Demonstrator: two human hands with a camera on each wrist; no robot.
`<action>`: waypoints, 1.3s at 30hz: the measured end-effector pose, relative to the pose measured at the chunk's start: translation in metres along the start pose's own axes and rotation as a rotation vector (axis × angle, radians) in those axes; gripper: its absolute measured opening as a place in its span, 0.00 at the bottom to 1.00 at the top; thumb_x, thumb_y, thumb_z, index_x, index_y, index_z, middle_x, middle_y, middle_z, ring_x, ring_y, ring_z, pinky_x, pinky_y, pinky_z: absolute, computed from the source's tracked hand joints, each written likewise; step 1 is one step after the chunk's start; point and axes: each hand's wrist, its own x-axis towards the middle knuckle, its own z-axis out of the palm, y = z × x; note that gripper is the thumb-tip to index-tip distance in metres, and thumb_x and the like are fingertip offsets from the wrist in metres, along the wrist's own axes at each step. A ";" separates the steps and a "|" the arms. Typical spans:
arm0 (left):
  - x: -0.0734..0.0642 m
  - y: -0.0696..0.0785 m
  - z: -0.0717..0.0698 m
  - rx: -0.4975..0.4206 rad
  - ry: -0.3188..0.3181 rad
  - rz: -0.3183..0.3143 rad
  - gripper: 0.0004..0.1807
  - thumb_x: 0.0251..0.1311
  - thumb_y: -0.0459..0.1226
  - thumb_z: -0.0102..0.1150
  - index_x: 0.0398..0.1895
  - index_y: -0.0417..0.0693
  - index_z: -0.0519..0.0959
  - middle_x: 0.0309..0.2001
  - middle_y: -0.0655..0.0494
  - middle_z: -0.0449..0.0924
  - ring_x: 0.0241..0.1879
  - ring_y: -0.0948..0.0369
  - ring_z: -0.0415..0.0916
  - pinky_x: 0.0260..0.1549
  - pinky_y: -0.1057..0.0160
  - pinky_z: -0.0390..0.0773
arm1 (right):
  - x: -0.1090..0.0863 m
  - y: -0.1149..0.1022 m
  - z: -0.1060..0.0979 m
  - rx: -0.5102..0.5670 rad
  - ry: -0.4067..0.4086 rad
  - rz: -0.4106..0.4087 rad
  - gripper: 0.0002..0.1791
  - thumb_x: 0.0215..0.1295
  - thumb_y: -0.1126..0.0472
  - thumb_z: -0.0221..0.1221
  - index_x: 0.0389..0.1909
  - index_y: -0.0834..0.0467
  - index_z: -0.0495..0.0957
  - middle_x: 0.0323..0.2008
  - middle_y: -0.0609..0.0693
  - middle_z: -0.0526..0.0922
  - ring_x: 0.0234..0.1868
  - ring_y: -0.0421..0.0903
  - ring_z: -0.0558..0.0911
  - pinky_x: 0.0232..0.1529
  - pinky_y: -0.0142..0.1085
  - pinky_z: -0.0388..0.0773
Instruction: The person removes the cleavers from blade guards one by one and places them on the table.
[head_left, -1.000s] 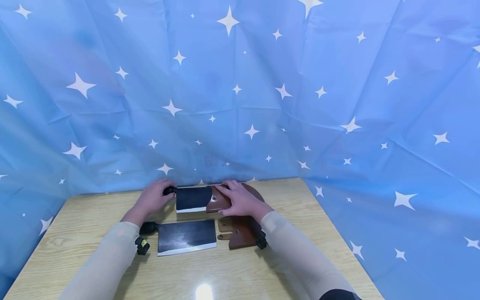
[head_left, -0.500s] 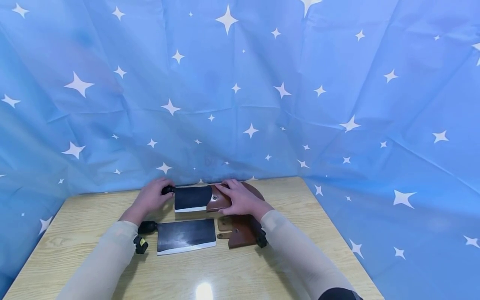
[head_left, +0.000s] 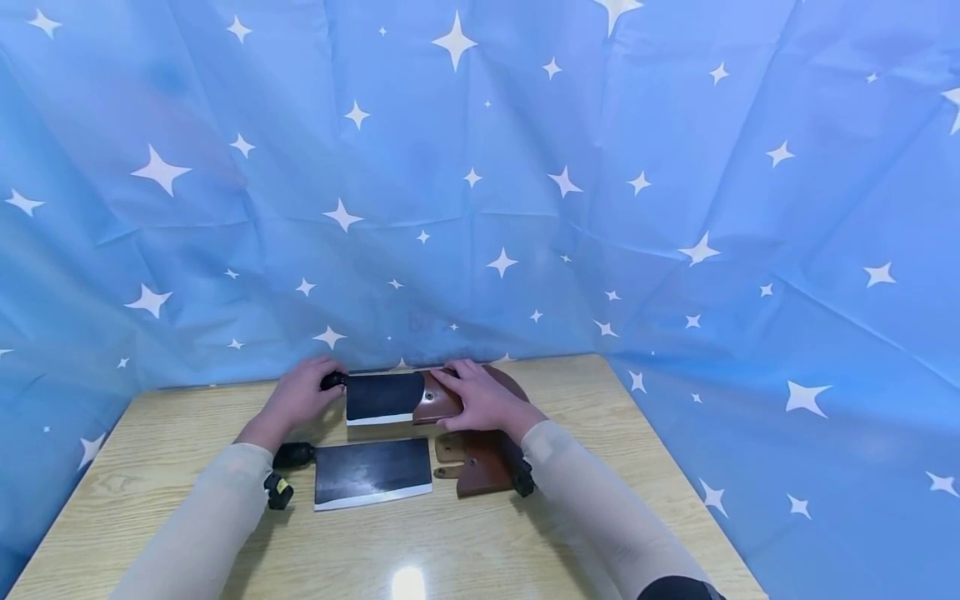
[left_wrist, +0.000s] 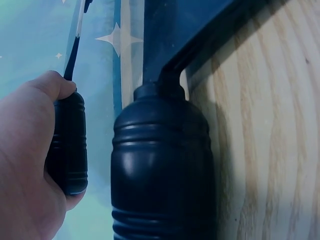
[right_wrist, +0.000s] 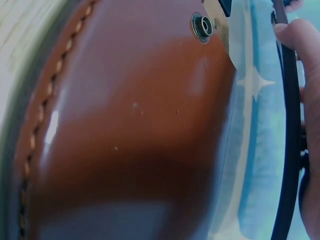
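Near the back of the table, my left hand point(head_left: 298, 396) grips the black handle point(left_wrist: 70, 145) of a cleaver point(head_left: 381, 395). The dark blade, with a bright cutting edge, lies partly inside a brown leather knife sheath point(head_left: 433, 408). My right hand point(head_left: 486, 402) holds that sheath, thumb on its face; its fingers on the far side are mostly hidden. Closer to the front lies a second cleaver point(head_left: 372, 473), bare, its black handle point(left_wrist: 162, 170) large in the left wrist view. Right of this blade is a second leather sheath point(head_left: 483, 471), partly covered by my right forearm.
The pale wooden table point(head_left: 465, 550) ends at the back against a blue curtain with white stars point(head_left: 465, 208). Strap tabs with a snap point(head_left: 450, 472) stick out from the nearer sheath towards the bare blade.
My left hand has shifted slightly left with the cleaver, so a little more of its blade shows outside the sheath. My right hand and the sheath stay in place.
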 end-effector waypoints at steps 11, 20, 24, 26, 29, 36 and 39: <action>-0.003 -0.007 0.003 -0.003 -0.004 0.000 0.17 0.76 0.38 0.69 0.63 0.43 0.86 0.63 0.41 0.83 0.68 0.35 0.75 0.65 0.28 0.73 | -0.004 0.001 -0.001 0.006 -0.005 0.008 0.58 0.66 0.31 0.68 0.90 0.49 0.57 0.82 0.55 0.62 0.79 0.53 0.63 0.78 0.51 0.68; -0.004 -0.006 -0.001 -0.010 -0.008 -0.007 0.17 0.76 0.37 0.69 0.63 0.43 0.85 0.62 0.42 0.83 0.66 0.35 0.76 0.62 0.28 0.75 | -0.004 0.001 -0.003 0.010 -0.004 0.007 0.58 0.67 0.30 0.68 0.90 0.49 0.56 0.83 0.59 0.61 0.81 0.55 0.61 0.80 0.52 0.65; -0.004 -0.007 -0.001 -0.011 -0.006 0.001 0.17 0.76 0.38 0.69 0.63 0.43 0.85 0.62 0.42 0.83 0.66 0.35 0.76 0.61 0.29 0.75 | -0.004 0.002 -0.003 0.006 0.003 -0.001 0.58 0.66 0.30 0.68 0.90 0.50 0.56 0.83 0.59 0.62 0.80 0.55 0.61 0.80 0.52 0.66; -0.004 -0.007 -0.002 -0.013 -0.006 0.000 0.17 0.76 0.38 0.69 0.64 0.43 0.85 0.62 0.42 0.83 0.66 0.36 0.76 0.62 0.29 0.76 | -0.005 0.002 -0.003 0.007 0.005 -0.001 0.58 0.66 0.30 0.68 0.90 0.50 0.56 0.83 0.59 0.62 0.80 0.54 0.62 0.79 0.52 0.66; -0.006 -0.007 -0.004 -0.019 -0.003 -0.003 0.18 0.76 0.37 0.68 0.64 0.42 0.85 0.63 0.41 0.83 0.66 0.35 0.76 0.63 0.29 0.75 | -0.008 0.005 -0.004 0.023 0.011 0.013 0.58 0.66 0.30 0.68 0.90 0.49 0.57 0.82 0.58 0.62 0.80 0.54 0.62 0.79 0.53 0.66; -0.011 -0.009 -0.011 -0.022 0.006 -0.014 0.17 0.76 0.36 0.68 0.63 0.40 0.85 0.64 0.38 0.82 0.67 0.32 0.74 0.64 0.28 0.74 | -0.016 0.013 -0.006 0.040 0.008 0.058 0.57 0.66 0.31 0.68 0.90 0.49 0.57 0.83 0.58 0.62 0.81 0.54 0.61 0.79 0.54 0.65; -0.012 -0.012 -0.009 -0.019 0.004 -0.014 0.17 0.76 0.37 0.68 0.63 0.40 0.85 0.64 0.38 0.82 0.67 0.32 0.74 0.63 0.28 0.74 | -0.018 0.014 -0.006 0.059 0.009 0.052 0.57 0.66 0.32 0.69 0.89 0.51 0.58 0.83 0.60 0.62 0.81 0.56 0.61 0.79 0.56 0.66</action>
